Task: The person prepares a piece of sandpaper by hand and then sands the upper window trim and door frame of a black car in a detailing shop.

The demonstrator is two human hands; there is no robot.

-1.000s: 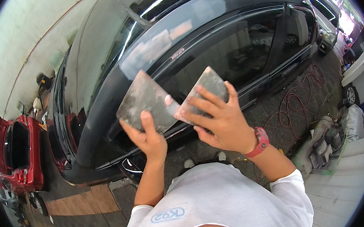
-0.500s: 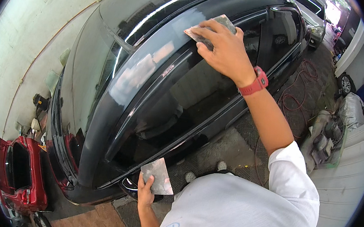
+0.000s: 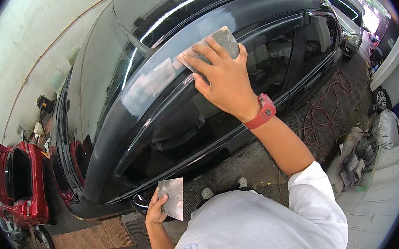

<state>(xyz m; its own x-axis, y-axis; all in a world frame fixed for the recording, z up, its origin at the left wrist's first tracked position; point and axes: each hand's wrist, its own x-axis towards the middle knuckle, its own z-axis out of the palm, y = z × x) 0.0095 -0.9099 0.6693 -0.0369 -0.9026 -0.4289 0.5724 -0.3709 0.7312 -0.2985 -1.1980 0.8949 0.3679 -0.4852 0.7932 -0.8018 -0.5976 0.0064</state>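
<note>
Up high, right hand (image 3: 225,77) flat on grey scraper (image 3: 211,47), against black car (image 3: 131,95).

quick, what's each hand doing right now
Left hand: closed on a flat spreader, held low.
Right hand: fingers spread, pressing a second spreader flat against the black car.

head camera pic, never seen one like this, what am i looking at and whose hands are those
The picture comes from a wide fisheye camera worn on a person's head, looking down, so straight edges bend. Both hands are that person's own. The right hand, with a red wristband, presses a flat grey scraper against the black car near the roof edge above the side window. The left hand holds a second grey blade low, off the car. A red hose lies on the floor.
</note>
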